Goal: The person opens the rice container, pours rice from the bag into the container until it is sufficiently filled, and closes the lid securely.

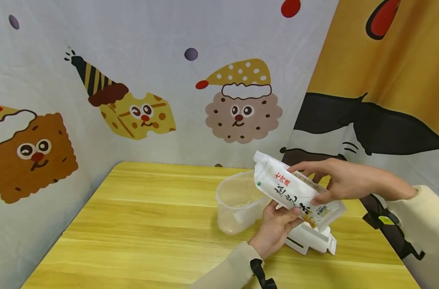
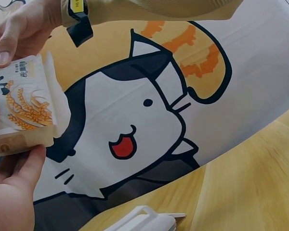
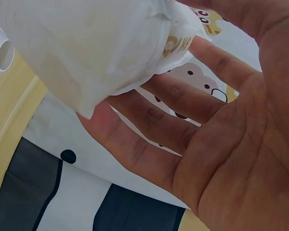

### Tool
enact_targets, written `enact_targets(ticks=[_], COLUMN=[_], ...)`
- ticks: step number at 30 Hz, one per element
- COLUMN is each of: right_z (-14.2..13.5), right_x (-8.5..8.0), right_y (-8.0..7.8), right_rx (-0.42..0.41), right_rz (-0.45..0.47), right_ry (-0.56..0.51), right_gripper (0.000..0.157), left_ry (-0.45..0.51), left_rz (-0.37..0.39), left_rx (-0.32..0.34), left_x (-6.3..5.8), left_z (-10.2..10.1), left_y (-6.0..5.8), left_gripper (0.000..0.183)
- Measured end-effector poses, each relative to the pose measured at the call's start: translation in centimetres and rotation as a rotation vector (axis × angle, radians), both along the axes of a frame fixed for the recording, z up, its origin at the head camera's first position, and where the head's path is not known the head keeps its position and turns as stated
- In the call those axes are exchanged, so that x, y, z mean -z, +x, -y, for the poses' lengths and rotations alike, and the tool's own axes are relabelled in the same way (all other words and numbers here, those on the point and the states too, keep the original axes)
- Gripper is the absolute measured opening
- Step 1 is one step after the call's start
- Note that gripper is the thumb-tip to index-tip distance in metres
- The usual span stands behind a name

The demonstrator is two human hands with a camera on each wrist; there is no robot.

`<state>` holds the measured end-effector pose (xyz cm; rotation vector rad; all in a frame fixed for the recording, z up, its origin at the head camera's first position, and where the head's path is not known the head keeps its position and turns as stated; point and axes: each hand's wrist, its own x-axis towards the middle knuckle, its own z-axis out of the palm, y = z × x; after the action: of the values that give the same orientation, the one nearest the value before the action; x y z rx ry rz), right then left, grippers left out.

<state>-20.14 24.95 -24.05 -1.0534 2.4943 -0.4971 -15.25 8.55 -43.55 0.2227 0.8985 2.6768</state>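
While half-closed left grip (image 1: 275, 225) and right grip (image 1: 344, 179) pinch an oblong white plastic pouch (image 1: 287, 194) near the yellow table's (image 1: 140, 224) right edge, positioning seems underway; tilting likely needs steadiness.

Left hand (image 1: 275, 226) and right hand (image 1: 344, 178) holding white packet (image 1: 293, 194), translucent tub (image 1: 226, 216)

On my monitor, I hold the left hand (image 1: 274, 229) low, gripping from below, left thumb (image 1: 291, 216) uppermost, left forearm (image 1: 226, 269) slanting up. I hold the right hand (image 1: 349, 178) higher, right thumb (image 1: 322, 197) opposed to spread fingers (image 3: 151, 116), right forearm (image 1: 427, 226) extending from the right.
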Motion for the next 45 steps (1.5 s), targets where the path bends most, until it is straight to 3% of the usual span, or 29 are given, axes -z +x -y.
enact_targets(ticks=[20,31,45], right_z=[0.7,0.9,1.0], right_x=[-0.8,-1.3,-1.5], right_y=[-0.2,-0.3,-0.5], right_rx=[0.005,-0.009,-0.025], right_rz=[-0.071,-0.046,-0.020], right_ry=[0.051,0.056,0.057], right_gripper=[0.075,0.074,0.074], left_ry=[0.070,0.087,0.102], left_rz=[-0.018,-0.037,0.002], left_rx=[-0.024,-0.038,-0.039], left_x=[-0.4,-0.5,-0.7], left_z=[-0.1,-0.5,-0.7], left_y=[-0.4,-0.3,-0.3], left_gripper=[0.051,0.048,0.049])
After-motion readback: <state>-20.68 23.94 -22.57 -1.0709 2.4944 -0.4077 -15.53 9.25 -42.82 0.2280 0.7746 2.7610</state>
